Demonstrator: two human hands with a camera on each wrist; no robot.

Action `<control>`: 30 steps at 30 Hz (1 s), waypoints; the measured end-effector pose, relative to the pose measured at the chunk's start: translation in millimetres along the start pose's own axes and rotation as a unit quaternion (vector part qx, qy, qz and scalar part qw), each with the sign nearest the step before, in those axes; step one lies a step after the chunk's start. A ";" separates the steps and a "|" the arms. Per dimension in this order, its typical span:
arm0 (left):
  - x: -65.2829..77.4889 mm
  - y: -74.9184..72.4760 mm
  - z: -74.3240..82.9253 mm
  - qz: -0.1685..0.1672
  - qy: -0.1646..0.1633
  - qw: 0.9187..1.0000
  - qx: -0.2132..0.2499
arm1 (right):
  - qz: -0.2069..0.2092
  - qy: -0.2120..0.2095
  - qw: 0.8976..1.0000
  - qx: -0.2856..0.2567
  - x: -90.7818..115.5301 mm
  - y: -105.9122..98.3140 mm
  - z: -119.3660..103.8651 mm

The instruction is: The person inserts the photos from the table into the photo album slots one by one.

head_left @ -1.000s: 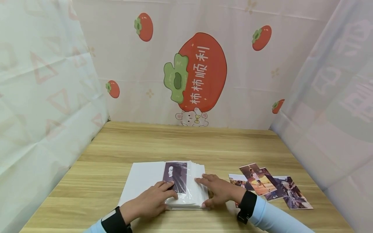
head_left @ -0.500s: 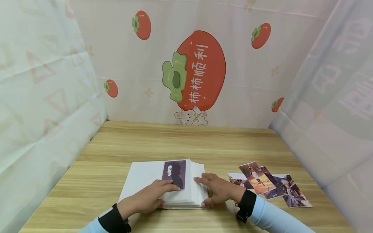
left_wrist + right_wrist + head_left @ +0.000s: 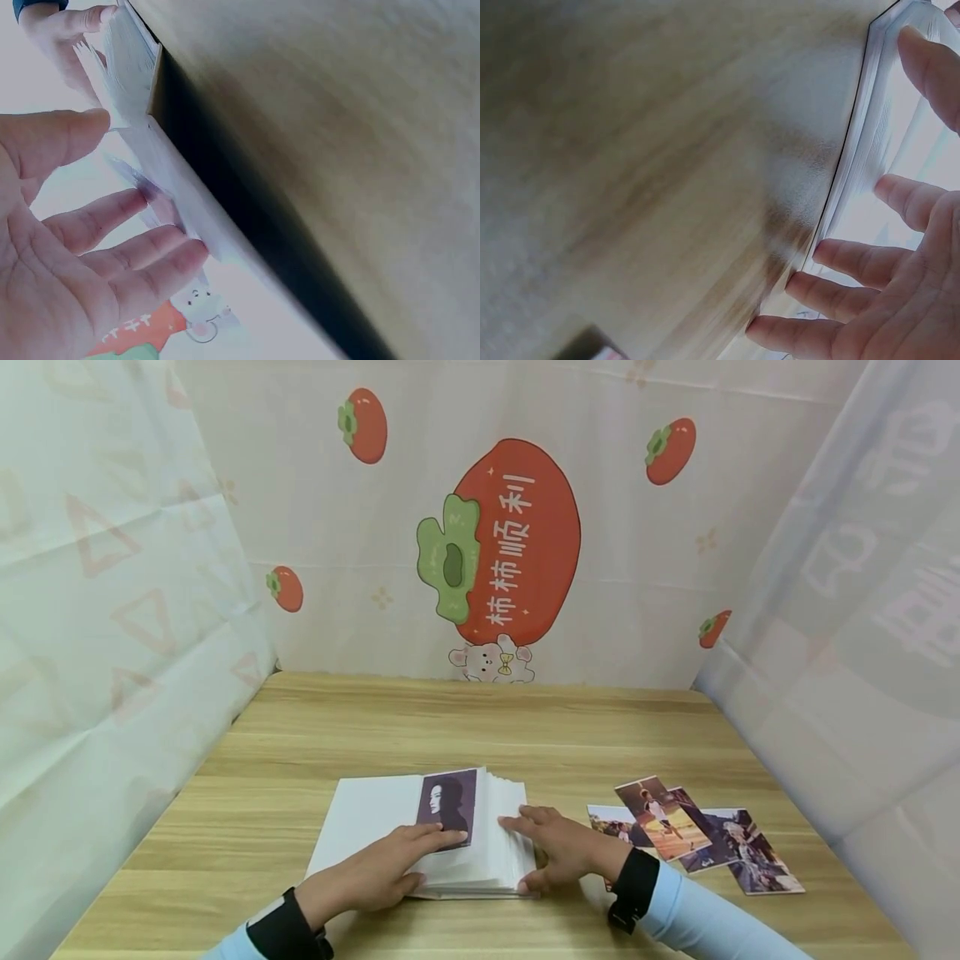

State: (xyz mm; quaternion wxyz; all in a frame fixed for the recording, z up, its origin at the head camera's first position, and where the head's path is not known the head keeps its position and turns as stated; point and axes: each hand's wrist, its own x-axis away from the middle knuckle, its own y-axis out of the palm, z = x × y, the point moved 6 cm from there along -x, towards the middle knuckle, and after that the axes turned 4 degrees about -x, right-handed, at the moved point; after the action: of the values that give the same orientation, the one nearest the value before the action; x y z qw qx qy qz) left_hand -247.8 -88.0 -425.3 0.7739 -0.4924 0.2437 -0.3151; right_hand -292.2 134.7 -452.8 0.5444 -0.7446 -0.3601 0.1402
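A white photo album (image 3: pixel 367 814) lies spread on the table, with a thick stack of clear-pocket pages on its right half. A dark portrait photo (image 3: pixel 450 797) shows on the top page by the fold. My left hand (image 3: pixel 378 868) rests across the lower part of that photo, fingers extended and thumb near the album's front edge. Its fingers also show against the pages in the left wrist view. My right hand (image 3: pixel 558 847) lies spread at the album's right side, fingertips on the page edges (image 3: pixel 877 157) and thumb at the front corner.
Several loose photos (image 3: pixel 663 822) lie overlapping to the right of the album, partly behind the right wrist. Wood-grain table (image 3: pixel 465 718) extends behind the album. Printed cloth walls (image 3: pixel 622 610) enclose the back and both sides.
The left fingertips have slid rightward over the photo, and the left thumb has come off the page toward the front edge. Glare on the photo's sleeve is gone. The right hand stays put.
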 end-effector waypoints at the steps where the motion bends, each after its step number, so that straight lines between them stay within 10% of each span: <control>1: 0.7 -0.7 0.4 0.003 -0.002 1.000 -0.002 | 0.000 0.000 1.000 -0.002 0.0 0.1 0.1; 19: 19.6 -18.1 2.3 0.152 0.009 0.985 -0.079 | 0.000 -0.005 1.000 -0.011 1.1 -0.2 -1.4; 30: 30.9 -47.1 4.4 0.338 -0.024 0.931 -0.139 | -0.003 -0.006 1.000 -0.015 1.6 -0.5 -1.8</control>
State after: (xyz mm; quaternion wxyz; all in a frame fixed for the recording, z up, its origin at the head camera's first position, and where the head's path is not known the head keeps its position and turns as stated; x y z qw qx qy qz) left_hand -235.3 -122.7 -382.5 0.7643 -0.4909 0.4180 0.0141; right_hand -290.2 134.5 -451.4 0.5314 -0.7508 -0.3674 0.1375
